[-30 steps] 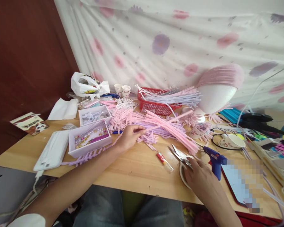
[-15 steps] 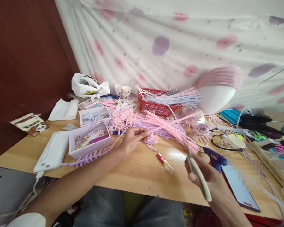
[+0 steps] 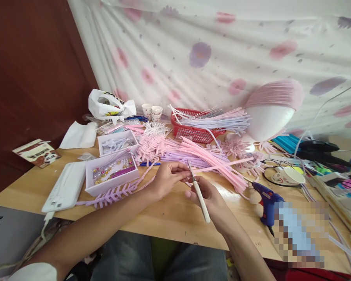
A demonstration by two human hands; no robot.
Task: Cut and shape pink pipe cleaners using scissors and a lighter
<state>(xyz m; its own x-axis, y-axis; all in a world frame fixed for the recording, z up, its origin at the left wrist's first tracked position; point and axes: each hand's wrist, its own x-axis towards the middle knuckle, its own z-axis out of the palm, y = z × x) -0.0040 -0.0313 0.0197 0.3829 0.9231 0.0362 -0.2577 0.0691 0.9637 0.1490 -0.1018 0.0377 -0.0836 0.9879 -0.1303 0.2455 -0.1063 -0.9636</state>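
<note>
My left hand [image 3: 166, 177] pinches one end of a long pink pipe cleaner [image 3: 222, 164] that runs off to the right over the wooden table [image 3: 166, 216]. My right hand [image 3: 209, 197] grips a pair of scissors [image 3: 198, 191] with white handles. The blades point up, right beside my left fingertips and the pipe cleaner's end. Behind both hands lies a heap of pink and lilac pipe cleaners [image 3: 199, 154].
A blue glue gun [image 3: 265, 197] lies to the right, with a tablet beside it. White trays of beads [image 3: 111, 171], a white power bank [image 3: 64, 185] and a lilac fern-shaped piece [image 3: 111, 193] sit at left. At the back stand a red basket [image 3: 193, 130] and a foam head [image 3: 267, 113].
My right hand picked the scissors up off the table and carried them left to my left hand. My left hand lifted one pink pipe cleaner's end toward me.
</note>
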